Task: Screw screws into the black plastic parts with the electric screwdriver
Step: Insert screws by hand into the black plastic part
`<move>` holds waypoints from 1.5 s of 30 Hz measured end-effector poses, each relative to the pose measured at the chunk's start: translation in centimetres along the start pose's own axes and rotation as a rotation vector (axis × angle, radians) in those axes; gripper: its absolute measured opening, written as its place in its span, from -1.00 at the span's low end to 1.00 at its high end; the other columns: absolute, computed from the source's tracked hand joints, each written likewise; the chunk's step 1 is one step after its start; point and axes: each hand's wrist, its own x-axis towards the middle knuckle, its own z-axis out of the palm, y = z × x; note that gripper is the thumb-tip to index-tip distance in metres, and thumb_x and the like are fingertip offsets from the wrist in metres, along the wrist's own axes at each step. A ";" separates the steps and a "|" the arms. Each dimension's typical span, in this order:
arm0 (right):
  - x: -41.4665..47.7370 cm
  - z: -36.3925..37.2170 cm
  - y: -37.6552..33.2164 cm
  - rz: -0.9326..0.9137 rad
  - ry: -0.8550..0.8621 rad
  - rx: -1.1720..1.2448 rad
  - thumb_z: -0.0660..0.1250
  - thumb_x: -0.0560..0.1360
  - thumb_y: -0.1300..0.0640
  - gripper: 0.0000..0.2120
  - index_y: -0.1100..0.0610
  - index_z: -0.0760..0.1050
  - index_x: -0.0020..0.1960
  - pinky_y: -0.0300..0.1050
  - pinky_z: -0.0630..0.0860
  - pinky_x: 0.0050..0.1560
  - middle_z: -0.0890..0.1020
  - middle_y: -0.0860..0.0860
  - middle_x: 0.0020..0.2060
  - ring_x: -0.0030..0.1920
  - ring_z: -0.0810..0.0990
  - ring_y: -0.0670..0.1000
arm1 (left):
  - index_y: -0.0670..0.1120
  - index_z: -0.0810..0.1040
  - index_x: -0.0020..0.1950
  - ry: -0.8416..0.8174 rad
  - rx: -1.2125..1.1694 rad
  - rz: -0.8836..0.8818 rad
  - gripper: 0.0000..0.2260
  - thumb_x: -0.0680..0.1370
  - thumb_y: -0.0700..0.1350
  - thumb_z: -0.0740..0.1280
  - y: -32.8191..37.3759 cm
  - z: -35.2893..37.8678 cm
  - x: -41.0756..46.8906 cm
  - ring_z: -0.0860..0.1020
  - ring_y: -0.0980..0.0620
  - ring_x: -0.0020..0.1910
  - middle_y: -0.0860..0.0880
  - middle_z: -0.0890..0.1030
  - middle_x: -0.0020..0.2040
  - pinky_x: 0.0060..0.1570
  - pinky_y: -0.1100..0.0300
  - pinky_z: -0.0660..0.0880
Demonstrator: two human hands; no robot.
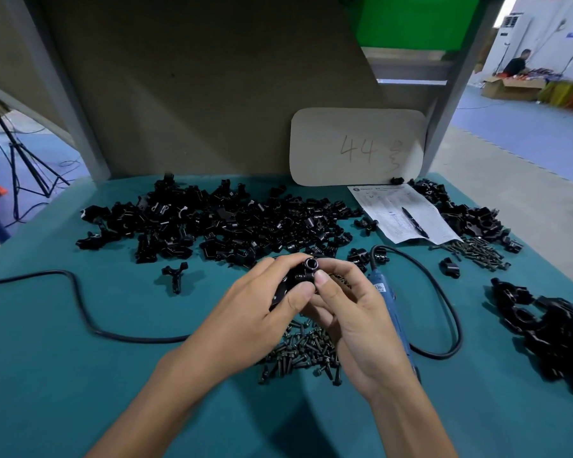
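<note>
Both hands meet over the middle of the teal table. My left hand (262,305) grips a black plastic part (303,274) from the left, and its round socket end points up. My right hand (348,309) pinches the same part from the right with thumb and fingers. The blue electric screwdriver (392,312) lies on the table just right of my right hand, with no hand on it. A pile of dark screws (306,353) lies under my wrists. Whether a screw sits in the part is hidden.
A large heap of black parts (219,219) spreads across the back. More parts (556,332) lie at the right, with a second screw pile (477,252). A paper sheet with a pen (407,213) and a card marked 44 (356,147) stand behind. The black cable (80,309) loops left.
</note>
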 end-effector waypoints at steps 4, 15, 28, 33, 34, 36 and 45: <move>-0.1 0.1 -0.2 0.010 -0.007 0.011 0.51 0.42 0.02 -0.76 0.07 0.66 0.05 -0.10 0.65 0.05 0.71 0.11 -0.04 -0.01 0.72 0.07 | 0.39 0.22 0.43 -0.042 0.009 0.006 -0.57 0.58 0.41 0.03 -0.2 -0.1 0.1 0.42 0.31 0.29 0.34 0.43 0.28 0.20 0.28 0.41; -0.3 0.0 -0.1 0.041 0.007 -0.034 0.51 0.41 -0.04 -0.75 0.05 0.65 0.03 -0.13 0.64 0.05 0.71 0.11 -0.09 -0.04 0.73 0.06 | 0.33 0.11 0.53 -0.065 0.153 -0.007 -0.48 0.59 0.40 -0.07 0.0 0.1 -0.1 0.36 0.26 0.38 0.35 0.34 0.40 0.33 0.15 0.38; 0.3 -0.4 0.7 0.108 -0.002 -0.004 0.55 0.42 0.01 -0.80 0.04 0.67 0.00 -0.06 0.63 0.10 0.66 0.12 -0.07 -0.05 0.69 0.05 | 0.40 -0.01 0.52 -0.135 0.168 -0.051 -0.53 0.60 0.40 -0.12 -0.5 0.3 -0.7 0.39 0.19 0.31 0.29 0.32 0.41 0.19 0.14 0.37; 0.4 -0.5 0.8 0.122 -0.008 0.026 0.58 0.38 0.03 -0.79 0.04 0.67 -0.03 -0.11 0.64 0.04 0.68 0.11 -0.07 -0.07 0.70 0.03 | 0.30 0.10 0.48 -0.135 0.183 -0.043 -0.56 0.62 0.35 -0.11 -0.3 0.5 -0.6 0.46 0.17 0.18 0.23 0.41 0.28 0.14 0.04 0.47; 0.4 -0.6 0.8 0.127 -0.006 0.030 0.58 0.37 0.04 -0.78 0.04 0.67 -0.03 -0.11 0.64 0.03 0.68 0.12 -0.07 -0.08 0.70 0.04 | 0.28 0.13 0.47 -0.137 0.177 -0.040 -0.56 0.63 0.35 -0.10 -0.3 0.5 -0.6 0.47 0.16 0.15 0.22 0.43 0.24 0.13 0.03 0.48; 0.4 -0.6 0.9 0.139 0.007 0.035 0.59 0.35 0.04 -0.73 0.07 0.65 0.00 -0.11 0.64 0.02 0.68 0.14 -0.07 -0.09 0.71 0.05 | 0.23 0.18 0.46 -0.144 0.164 -0.032 -0.56 0.64 0.33 -0.09 -0.5 0.5 -0.6 0.48 0.15 0.13 0.20 0.44 0.19 0.11 0.01 0.49; 1.5 -1.3 2.4 0.138 -0.011 -0.093 0.53 0.48 -0.03 -0.79 0.02 0.65 0.06 -0.07 0.65 0.05 0.72 0.10 -0.02 -0.07 0.72 0.01 | 0.24 0.22 0.40 -0.135 0.116 -0.045 -0.62 0.65 0.33 -0.06 -2.3 0.3 -0.3 0.46 0.21 0.16 0.25 0.45 0.17 0.10 0.08 0.48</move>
